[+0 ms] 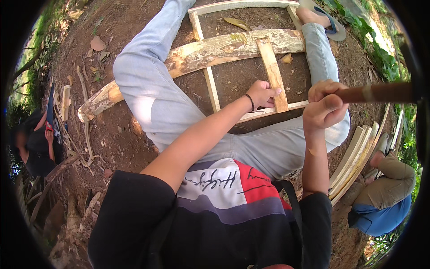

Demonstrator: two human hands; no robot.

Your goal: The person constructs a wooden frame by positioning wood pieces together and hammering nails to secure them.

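Pale wood is being worked on bare brown earth (125,134). A short flat slat (273,74) is laid upright across a rough, bark-stripped log (224,49), and its lower end is pinned by the left hand (261,95), fingers curled together over the slat's left edge, thumb stretched along its face. A dark band is worn on that wrist. Just right of it, the right hand (323,107) is raised, fingers wrapped tight in a fist around a reddish-brown wooden handle (376,93) that runs off toward the right rim; its head cannot be seen. Under the slat, a thin light frame (210,87) of narrow strips is spread over the ground, between legs in pale jeans (152,89). A sandalled foot (320,19) is planted at the frame's far corner. At the right, a stack of curved slats (354,161) is piled beside a crouching person in tan trousers (394,175). Far left, another person in black (33,143) is seated among sticks.
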